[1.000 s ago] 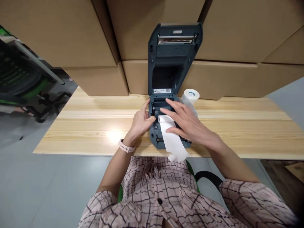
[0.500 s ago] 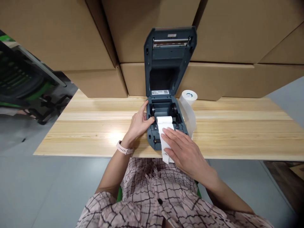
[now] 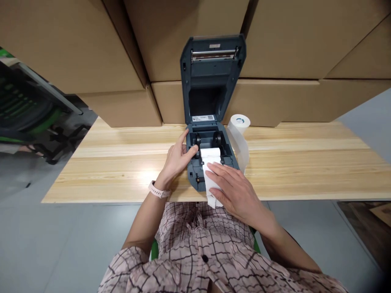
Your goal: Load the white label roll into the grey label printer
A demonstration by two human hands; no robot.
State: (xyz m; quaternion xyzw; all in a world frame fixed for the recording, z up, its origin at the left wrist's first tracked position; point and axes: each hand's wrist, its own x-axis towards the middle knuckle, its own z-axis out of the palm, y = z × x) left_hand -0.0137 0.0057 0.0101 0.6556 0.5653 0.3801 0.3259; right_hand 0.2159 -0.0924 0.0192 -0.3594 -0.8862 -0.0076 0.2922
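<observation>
A dark grey label printer (image 3: 210,77) stands on the wooden table with its lid raised. A small white paper roll (image 3: 210,153) lies in its open bay, and its paper strip (image 3: 210,191) runs forward over the printer's front. My left hand (image 3: 177,159) grips the printer's left side, thumb against the bay's edge. My right hand (image 3: 235,188) lies flat on the paper strip, fingers stretched out and pressing it down.
A second white roll (image 3: 240,130) stands right of the printer. Large cardboard boxes (image 3: 91,44) are stacked along the back of the table (image 3: 305,162). Off to the left are a green crate (image 3: 21,106) and a chair base on the floor.
My right hand has come back from the printer's bay to the paper strip at the front and now lies flat on it. The left hand has stayed on the printer's side.
</observation>
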